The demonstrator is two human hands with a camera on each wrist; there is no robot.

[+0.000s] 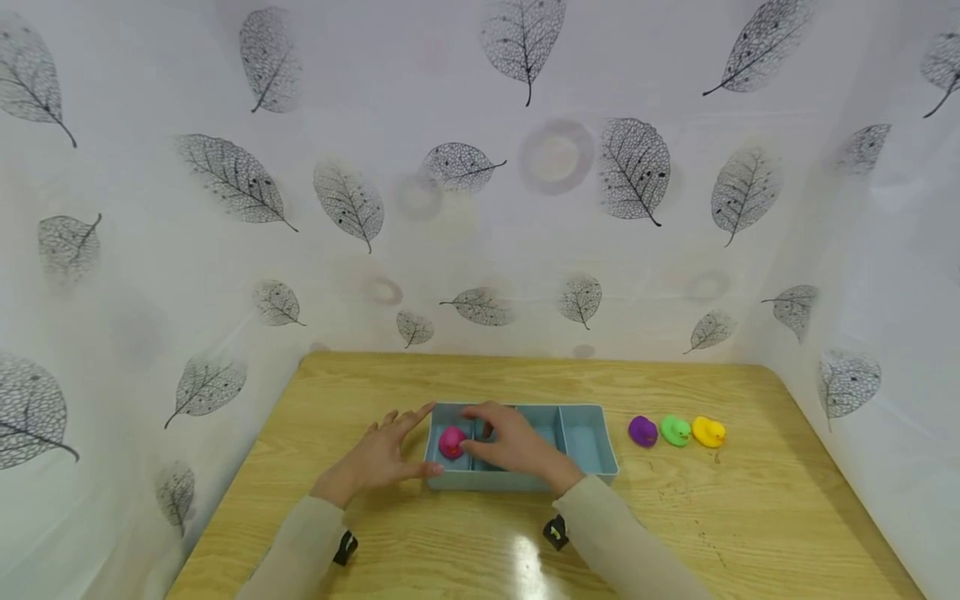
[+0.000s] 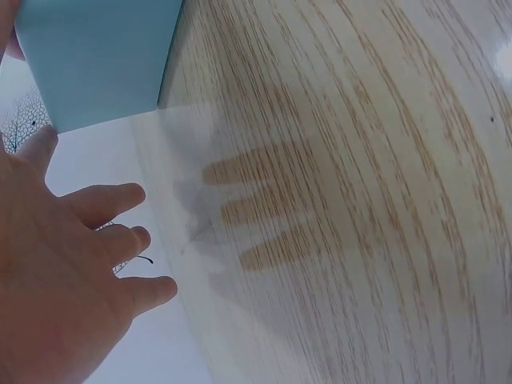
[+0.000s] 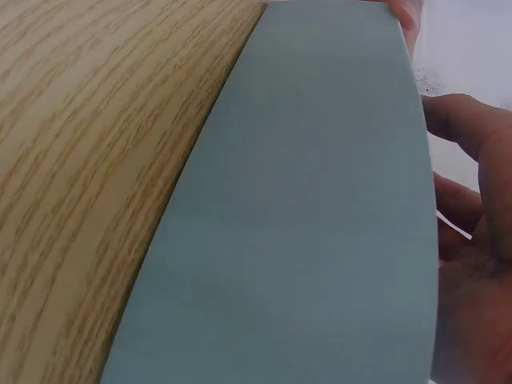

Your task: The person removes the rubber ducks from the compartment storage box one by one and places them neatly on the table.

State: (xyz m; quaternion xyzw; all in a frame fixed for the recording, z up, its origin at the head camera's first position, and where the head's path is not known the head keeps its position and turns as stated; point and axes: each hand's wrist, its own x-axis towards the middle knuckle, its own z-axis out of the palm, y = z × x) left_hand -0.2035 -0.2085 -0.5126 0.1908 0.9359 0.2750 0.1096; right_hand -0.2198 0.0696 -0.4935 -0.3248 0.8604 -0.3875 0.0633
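A long blue-grey divided box point(image 1: 521, 481) lies on the table in the head view. My left hand point(image 1: 381, 454) holds its left end, thumb at the front corner and index finger at the back corner; in the left wrist view the other fingers point(image 2: 116, 204) stretch out over the table. A pink toy duck point(image 1: 452, 442) sits in the leftmost compartment. Over the box, my right hand point(image 1: 517, 442) has thumb and index finger parted, the thumb tip right at the duck's side. The right hand hides part of the middle compartments.
To the right of the box stand a purple duck point(image 1: 642, 432), a green duck point(image 1: 676, 431) and a yellow duck point(image 1: 708, 432) in a row. A leaf-print curtain point(image 1: 480, 233) surrounds the back and sides of the wooden table point(image 1: 780, 500).
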